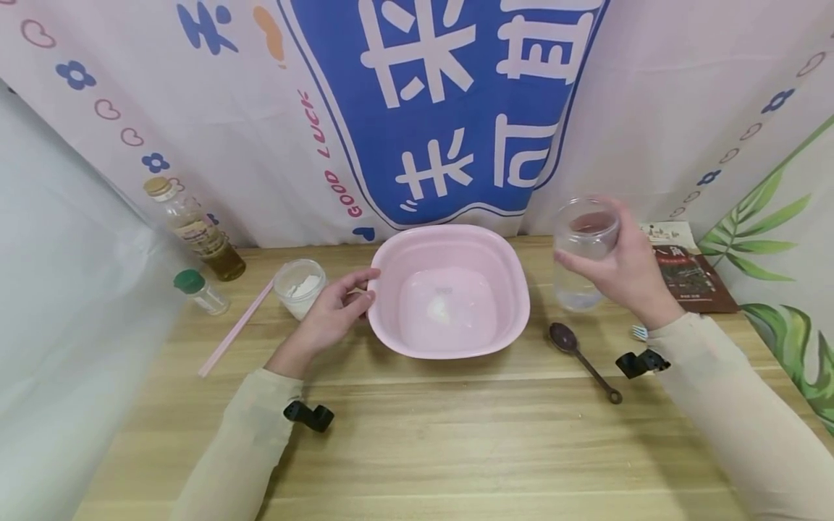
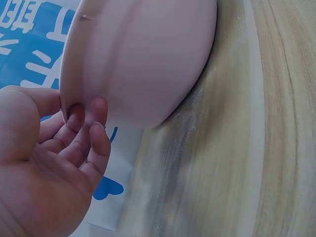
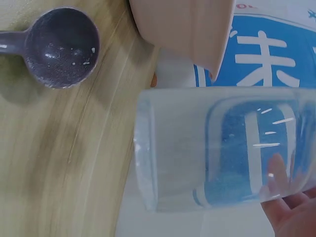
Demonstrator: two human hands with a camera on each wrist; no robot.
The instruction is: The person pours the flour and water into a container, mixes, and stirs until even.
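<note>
A pink plastic basin stands at the middle of the table. My left hand grips its left rim; in the left wrist view the thumb lies over the basin's lip and fingers curl beneath it. On the right, my right hand holds a clear jar upright, thumb on the near side. The jar looks see-through in the right wrist view; how much liquid it holds, I cannot tell. A dark brown measuring spoon lies between basin and right forearm, with white specks in its bowl.
Left of the basin are a tub of white powder, pink chopsticks, a green-capped shaker and an oil bottle. A brown packet and a small fork lie right. A printed curtain hangs behind.
</note>
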